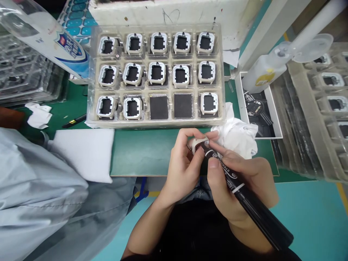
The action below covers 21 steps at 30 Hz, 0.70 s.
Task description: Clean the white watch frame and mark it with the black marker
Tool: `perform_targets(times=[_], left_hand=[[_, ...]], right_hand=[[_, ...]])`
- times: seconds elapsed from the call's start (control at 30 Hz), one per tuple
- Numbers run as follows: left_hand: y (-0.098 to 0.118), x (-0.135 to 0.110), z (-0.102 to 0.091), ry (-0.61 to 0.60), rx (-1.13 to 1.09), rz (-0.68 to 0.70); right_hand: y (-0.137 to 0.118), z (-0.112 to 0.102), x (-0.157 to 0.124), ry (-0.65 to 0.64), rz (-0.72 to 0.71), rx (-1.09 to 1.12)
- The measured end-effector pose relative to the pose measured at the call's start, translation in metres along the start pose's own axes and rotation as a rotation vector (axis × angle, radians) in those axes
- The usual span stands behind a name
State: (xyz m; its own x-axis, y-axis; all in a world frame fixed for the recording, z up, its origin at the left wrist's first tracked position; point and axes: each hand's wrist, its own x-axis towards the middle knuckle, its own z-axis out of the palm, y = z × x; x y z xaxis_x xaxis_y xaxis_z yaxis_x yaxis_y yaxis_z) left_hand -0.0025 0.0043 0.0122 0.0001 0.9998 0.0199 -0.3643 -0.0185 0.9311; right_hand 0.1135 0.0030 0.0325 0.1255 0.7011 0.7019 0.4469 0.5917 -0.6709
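A small cream frame [196, 143] with rounded corners is tipped up in the left grip [181, 170], partly hidden by fingers, and a fat black pen [251, 203] with white letters and a white band slants in the right grip [251, 172], its thin end right at the frame.

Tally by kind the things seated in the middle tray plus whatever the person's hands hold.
Pale frames in the middle tray: 13
Pale frame in the left hand: 1
Black marker in the right hand: 1
Total: 15
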Motion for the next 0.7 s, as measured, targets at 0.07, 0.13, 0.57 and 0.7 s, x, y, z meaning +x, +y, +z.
perform_targets(times=[0.07,0.13,0.57,0.7], left_hand=[[0.0,0.0,0.0,0.003,0.014,0.011],[0.001,0.0,0.001,0.007,0.021,0.018],[-0.001,-0.003,0.001,0.027,0.144,0.035],[-0.002,-0.004,0.001,0.027,0.184,0.05]], right_hand=[[-0.001,0.0,0.0,0.022,-0.007,-0.012],[-0.001,0.001,0.0,0.054,-0.005,-0.017],[-0.003,-0.007,-0.001,0.002,0.074,0.027],[-0.005,-0.008,-0.002,0.047,0.107,-0.008]])
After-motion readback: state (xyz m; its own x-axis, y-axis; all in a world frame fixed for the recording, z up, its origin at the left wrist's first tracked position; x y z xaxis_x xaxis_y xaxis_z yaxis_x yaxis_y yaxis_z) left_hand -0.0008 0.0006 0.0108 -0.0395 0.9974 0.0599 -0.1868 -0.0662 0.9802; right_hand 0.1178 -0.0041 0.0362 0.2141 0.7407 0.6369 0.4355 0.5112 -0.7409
